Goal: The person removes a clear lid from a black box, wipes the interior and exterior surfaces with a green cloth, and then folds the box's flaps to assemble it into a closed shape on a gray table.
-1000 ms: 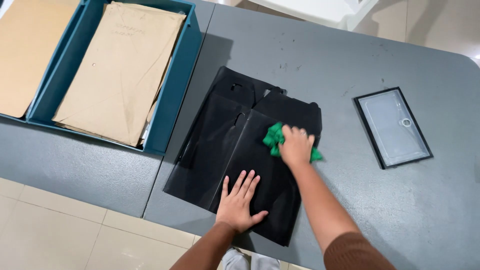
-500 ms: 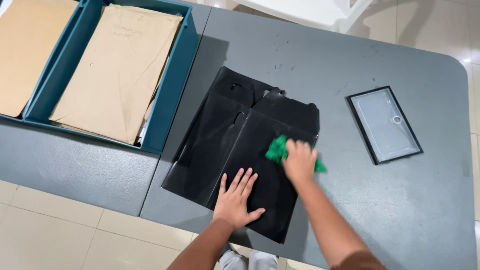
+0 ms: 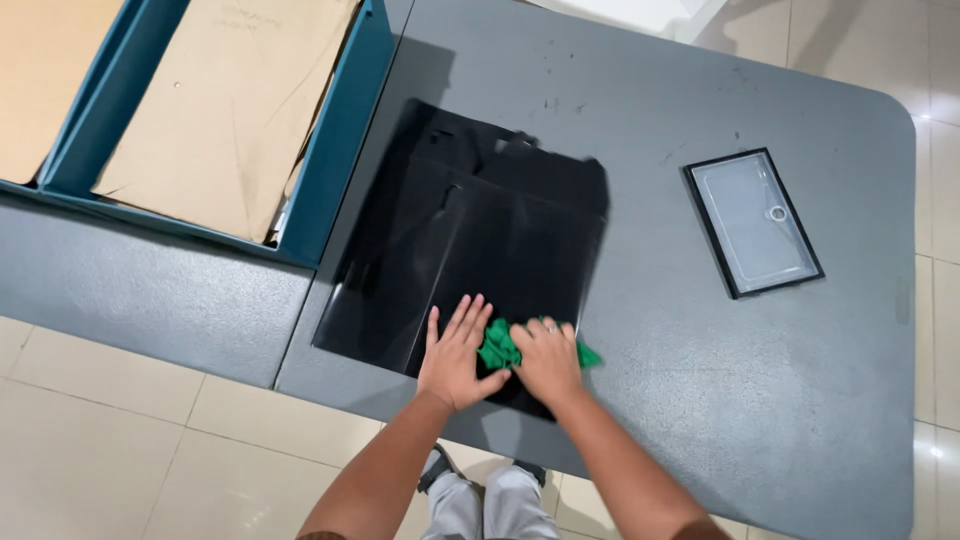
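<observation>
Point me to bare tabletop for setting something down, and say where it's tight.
Bare grey table: the wide patch right of the black sheets and below the small framed panel, plus the strip above the sheets. Crowded at the near edge: left hand, green cloth and right hand bunch together. Blue bin blocks the left.

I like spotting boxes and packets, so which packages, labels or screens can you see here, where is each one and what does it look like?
Black bags: flat, shiny stack, middle of the grey table.
Clear packet: flat rectangle with black border, right of the bags.
Brown envelopes: large, flat, in the blue bin at upper left.
Green cloth: no package, pressed on the bags under the right hand, beside the left hand.
No screens or signs.
</observation>
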